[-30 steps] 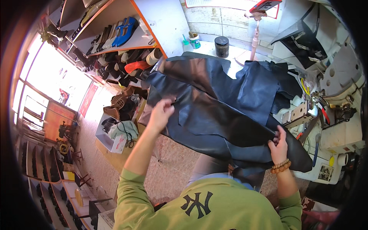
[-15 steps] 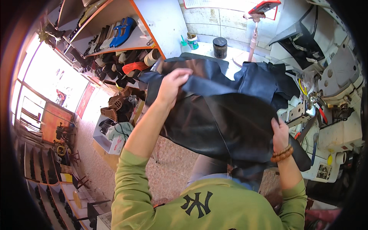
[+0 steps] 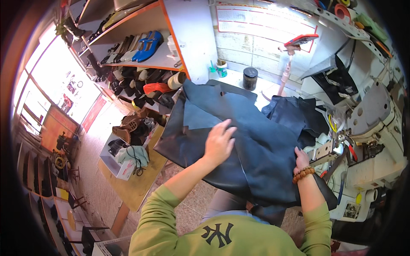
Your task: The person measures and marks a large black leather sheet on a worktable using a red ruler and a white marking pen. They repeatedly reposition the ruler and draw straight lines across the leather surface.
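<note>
The fingers of your left hand (image 3: 218, 147) are standing loosely apart over the middle of a broad spread of blue-black leather (image 3: 267, 147), palm down and pinching nothing, while your right hand (image 3: 301, 160) is resting at the sheet's right-hand edge; its fingertips are partly hiding from view, so whether they are clamping the leather or only touching it you cannot tell from here. The leather is lying directly beneath the left fingers and just beside the right ones, reaching out past the left hand toward the far shelf and drooping at the near side over your lap. As far as the view is showing, the layers are already lying opened out, yet creases are running across the surface and edges are overlapping, so they are not lying fully flat; no tool is showing in either hand. Beyond your fingers, more dark leather pieces (image 3: 286, 113) are heaping up near a sewing machine (image 3: 371, 113) on your right, and a dark lidded jar (image 3: 250, 80) is standing on the white surface behind. Farther left, blue shoes (image 3: 147, 47) are sitting on an orange-edged shelf (image 3: 171, 57), above and behind a white box (image 3: 112, 158) that is holding a pale cloth (image 3: 131, 156).
</note>
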Motion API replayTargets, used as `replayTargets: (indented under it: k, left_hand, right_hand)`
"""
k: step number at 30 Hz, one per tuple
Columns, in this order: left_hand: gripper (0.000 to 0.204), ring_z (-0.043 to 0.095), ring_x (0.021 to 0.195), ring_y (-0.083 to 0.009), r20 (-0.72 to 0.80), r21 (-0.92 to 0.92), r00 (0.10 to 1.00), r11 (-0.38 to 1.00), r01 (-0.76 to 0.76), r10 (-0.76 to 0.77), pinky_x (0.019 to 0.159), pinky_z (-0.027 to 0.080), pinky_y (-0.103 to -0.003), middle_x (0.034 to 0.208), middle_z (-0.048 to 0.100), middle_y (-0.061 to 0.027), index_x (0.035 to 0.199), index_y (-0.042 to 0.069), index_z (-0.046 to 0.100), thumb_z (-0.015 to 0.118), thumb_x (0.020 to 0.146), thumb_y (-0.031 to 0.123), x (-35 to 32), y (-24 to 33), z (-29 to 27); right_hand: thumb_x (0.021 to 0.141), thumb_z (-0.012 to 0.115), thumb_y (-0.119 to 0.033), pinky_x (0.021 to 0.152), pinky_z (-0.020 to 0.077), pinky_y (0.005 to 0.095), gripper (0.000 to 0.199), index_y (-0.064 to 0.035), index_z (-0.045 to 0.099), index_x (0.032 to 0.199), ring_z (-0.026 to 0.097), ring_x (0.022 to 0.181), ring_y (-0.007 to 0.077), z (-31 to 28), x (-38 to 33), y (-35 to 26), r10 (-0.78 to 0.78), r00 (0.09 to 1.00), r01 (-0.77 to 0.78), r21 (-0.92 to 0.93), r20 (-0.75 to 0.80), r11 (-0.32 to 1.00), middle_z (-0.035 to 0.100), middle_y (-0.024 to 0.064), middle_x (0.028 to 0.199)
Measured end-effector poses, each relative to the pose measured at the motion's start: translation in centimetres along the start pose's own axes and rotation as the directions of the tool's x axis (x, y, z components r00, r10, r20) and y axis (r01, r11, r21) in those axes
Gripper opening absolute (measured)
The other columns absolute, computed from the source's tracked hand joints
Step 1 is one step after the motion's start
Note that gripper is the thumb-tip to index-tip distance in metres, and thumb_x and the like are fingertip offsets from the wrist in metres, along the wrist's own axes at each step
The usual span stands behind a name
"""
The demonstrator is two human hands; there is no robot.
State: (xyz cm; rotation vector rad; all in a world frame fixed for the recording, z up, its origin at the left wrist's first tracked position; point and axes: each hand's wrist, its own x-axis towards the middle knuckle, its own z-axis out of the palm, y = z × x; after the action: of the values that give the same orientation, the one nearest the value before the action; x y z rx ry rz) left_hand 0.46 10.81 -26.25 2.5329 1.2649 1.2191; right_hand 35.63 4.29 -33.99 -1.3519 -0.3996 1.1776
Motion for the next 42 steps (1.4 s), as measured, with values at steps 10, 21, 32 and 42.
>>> replayTargets:
  k: [10, 21, 32, 42]
  left_hand:
    - [0.04, 0.048, 0.124, -0.0402, -0.152, 0.342, 0.984, 0.93, 0.138, -0.09, 0.105, 0.044, -0.046, 0.134, 0.052, -0.0197, 0.106, 0.007, 0.068, 0.064, 0.069, -0.005, -0.2, -9.9, -2.4]
    - [0.021, 0.064, 0.09, -0.0236, -0.31, 0.151, 0.95, 0.986, 0.076, -0.025, 0.081, 0.051, -0.032, 0.095, 0.067, -0.0087, 0.105, 0.007, 0.071, 0.058, 0.091, -0.002, 10.3, -8.0, -12.4]
    - [0.035, 0.067, 0.104, -0.0323, -0.707, -0.11, 0.687, 0.934, -0.34, 0.167, 0.093, 0.055, -0.042, 0.116, 0.065, -0.0257, 0.116, -0.01, 0.055, 0.055, 0.097, 0.019, 9.4, 1.8, -24.1]
    - [0.03, 0.067, 0.102, -0.0195, -0.51, 0.656, 0.673, 0.749, -0.098, 0.535, 0.092, 0.05, -0.029, 0.123, 0.068, -0.0071, 0.12, 0.003, 0.066, 0.053, 0.1, 0.021, 19.3, 6.3, -36.0]
  right_hand:
    - [0.103, 0.054, -0.025, 0.091, 0.048, 0.0301, 0.033, 0.0031, 0.061, 0.119, 0.061, 0.1, 0.0154, -0.1, 0.0, 0.4, -0.251, 0.959, 0.247, 0.046, 0.129, 0.968, 0.067, 0.0074, 0.111]
    - [0.099, 0.058, -0.017, 0.088, 0.0479, 0.03, 0.026, 0.0003, 0.06, 0.118, 0.06, 0.095, 0.0145, -0.1, -0.4, -0.4, -0.347, 0.924, 0.382, -0.376, 0.159, 0.844, 0.066, 0.0067, 0.108]
    - [0.074, 0.082, -0.044, 0.109, 0.0344, 0.0442, 0.097, -0.0073, 0.034, 0.15, 0.044, 0.128, 0.0307, 3.7, -3.7, -3.7, -0.376, 0.785, 0.501, -0.861, 0.493, -0.082, 0.048, 0.013, 0.14]
    - [0.086, 0.074, -0.041, 0.11, 0.0366, 0.0425, 0.073, -0.0025, 0.045, 0.141, 0.047, 0.13, 0.0332, 2.6, -7.0, -6.6, -0.41, 0.753, 0.657, -0.611, 0.514, 0.441, 0.049, 0.0187, 0.139]
